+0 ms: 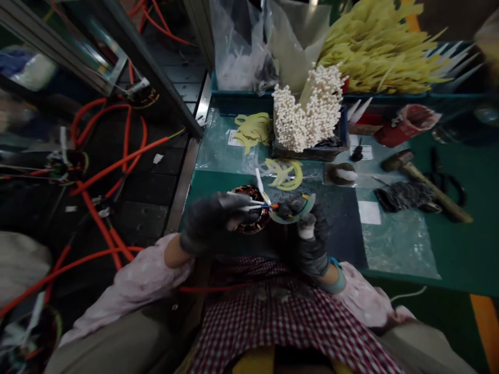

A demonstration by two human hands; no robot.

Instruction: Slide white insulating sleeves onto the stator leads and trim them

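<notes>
On the bench before me sits a wire-wound motor stator (255, 227) with copper-coloured windings. My left hand (212, 218), in a dark glove, is closed around thin white-sleeved wires (255, 201) at its left side. A thicker white sleeve (259, 179) sticks up from the windings. My right hand (312, 236), also gloved and with white wrapping on the thumb, is closed on a pale green curved insulation strip (312, 202) just right of the stator. Coloured wire ends, red and blue, show between the hands. The fingertips are partly hidden.
Loose yellow strips (286, 174) lie beyond the stator, before a box of white sleeves (307, 114). Yellow strips (382, 52) fill a bin behind. A hammer (432, 182), a dark glove (405, 196) and a red container (409, 124) lie right. Orange hoses (120, 145) cross the left side.
</notes>
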